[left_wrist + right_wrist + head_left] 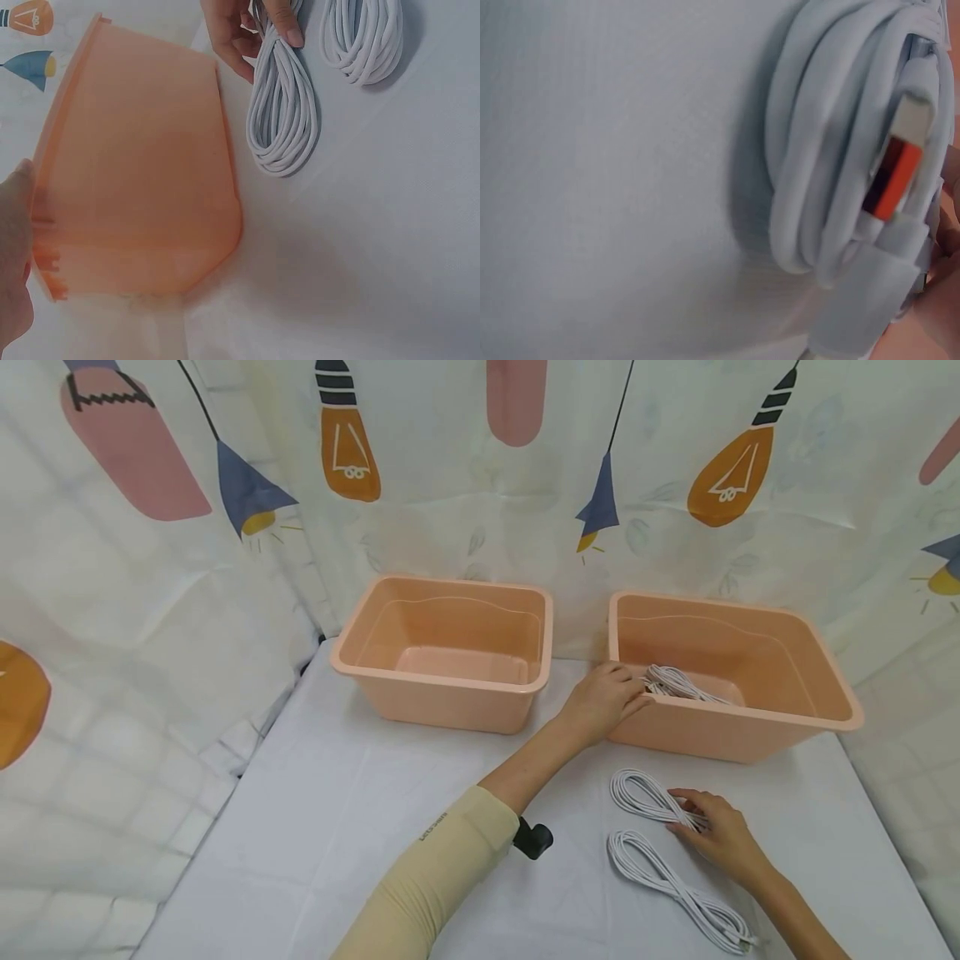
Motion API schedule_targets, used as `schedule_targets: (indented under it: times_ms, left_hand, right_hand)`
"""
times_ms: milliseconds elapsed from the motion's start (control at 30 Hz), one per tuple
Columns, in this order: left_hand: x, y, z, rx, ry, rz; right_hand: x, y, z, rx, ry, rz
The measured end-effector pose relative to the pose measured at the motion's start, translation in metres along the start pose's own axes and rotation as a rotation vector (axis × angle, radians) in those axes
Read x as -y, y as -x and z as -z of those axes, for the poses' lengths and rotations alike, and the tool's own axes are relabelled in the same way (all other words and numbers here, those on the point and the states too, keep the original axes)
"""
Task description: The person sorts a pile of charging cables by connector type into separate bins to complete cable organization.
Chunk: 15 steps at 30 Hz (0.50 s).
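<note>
My right hand (716,831) pinches a coiled white USB cable (645,795) on the white table, near its tied middle. In the right wrist view the cable's plug (896,165) shows an orange insert, beside thick white loops. A second coiled white cable (678,889) lies just in front of it. My left hand (607,697) is at the front left corner of the right peach bin (705,727), its thumb by the rim in the left wrist view. Close to those fingers, white cables (678,683) lie inside the bin. I cannot tell whether the left fingers grip anything.
Another peach bin (442,693) stands at the back left, with its bare floor showing. A patterned curtain (450,527) hangs right behind both bins. The white table (300,827) reaches forward under both arms, and a black camera mount (534,841) sticks out from the left forearm.
</note>
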<state>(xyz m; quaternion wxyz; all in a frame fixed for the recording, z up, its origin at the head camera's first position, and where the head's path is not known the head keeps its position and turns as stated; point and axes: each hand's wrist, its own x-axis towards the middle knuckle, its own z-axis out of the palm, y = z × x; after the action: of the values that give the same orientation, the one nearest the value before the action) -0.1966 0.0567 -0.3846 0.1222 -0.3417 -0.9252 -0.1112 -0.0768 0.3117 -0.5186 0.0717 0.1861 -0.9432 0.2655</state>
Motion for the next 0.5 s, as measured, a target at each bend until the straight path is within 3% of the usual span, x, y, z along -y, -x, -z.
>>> schedule_targets:
  times_ms: [500]
  left_hand:
    - [-0.0004,0.0005,-0.0028,-0.030,-0.002,-0.006]
  right_hand:
    - [0.0020,0.0005,0.0083,-0.030,-0.013,0.047]
